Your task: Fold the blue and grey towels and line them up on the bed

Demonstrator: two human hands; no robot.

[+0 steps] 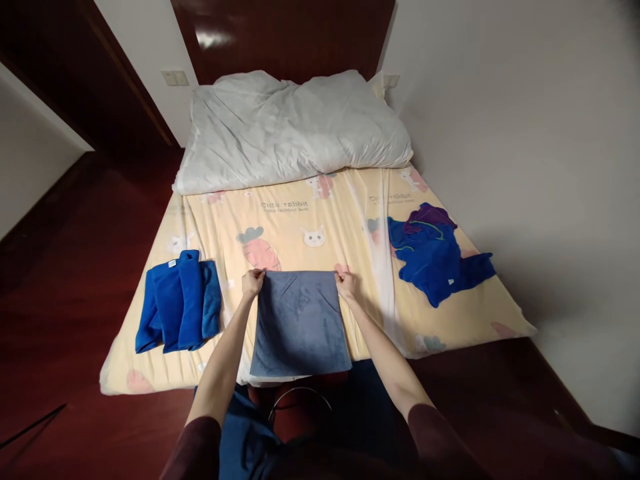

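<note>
A grey-blue towel (pixel 303 327) lies spread out at the near edge of the bed, its lower edge reaching the front of the mattress. My left hand (pixel 253 283) is closed on its far left corner. At the far right corner, my right hand (pixel 345 285) pinches the cloth in the same way. To the left of my left hand rest several folded or rolled blue towels (pixel 177 303), laid side by side. Over on the right is a loose, crumpled heap of blue cloths (pixel 433 263) with a purple cloth (pixel 431 217) on top.
The bed (pixel 285 227) has a yellow sheet printed with rabbits and carrots. A bunched white quilt (pixel 295 133) lies across its far end, before a dark wooden headboard (pixel 285 33). A wall (pixel 525 153) runs along the right. Dark red floor (pixel 100 267) shows on the left.
</note>
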